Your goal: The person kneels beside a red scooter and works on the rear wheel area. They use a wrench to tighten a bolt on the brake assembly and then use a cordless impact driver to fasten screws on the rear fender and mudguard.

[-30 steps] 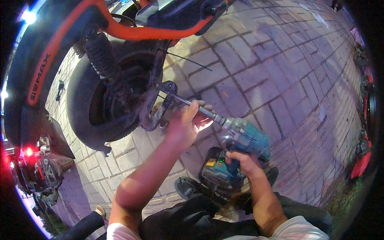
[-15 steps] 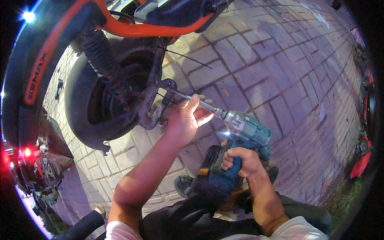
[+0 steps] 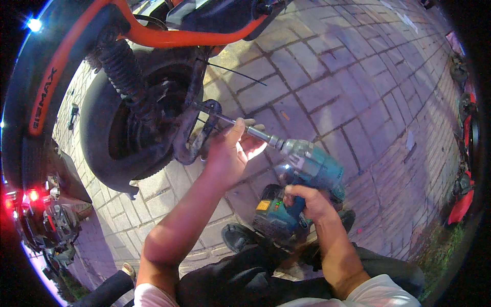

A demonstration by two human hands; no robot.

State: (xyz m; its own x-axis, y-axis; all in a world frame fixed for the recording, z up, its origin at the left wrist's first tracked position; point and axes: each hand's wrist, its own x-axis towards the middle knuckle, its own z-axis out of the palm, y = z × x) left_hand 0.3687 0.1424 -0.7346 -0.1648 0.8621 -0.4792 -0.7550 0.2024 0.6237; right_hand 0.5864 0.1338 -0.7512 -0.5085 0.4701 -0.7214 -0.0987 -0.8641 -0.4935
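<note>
A teal cordless impact wrench is in my right hand, whose fingers wrap round its grip; its small work light glows. From its nose a long silver socket extension runs up and left to the swingarm bracket by the rear wheel. My left hand pinches the extension partway along with thumb and fingers. The far tip meets the bracket near the axle; the exact fit there is too small to make out. A dark battery pack sits at the wrench's base.
Above the wheel are a black coil shock absorber and an orange frame tube. A thin dark rod sticks out over the brick paving. At left another vehicle shows a red light. Someone's foot is at lower left.
The wrench has tilted slightly, its battery pack turning more into view. My left hand and the extension have shifted a little left in the picture, along with the wheel.
</note>
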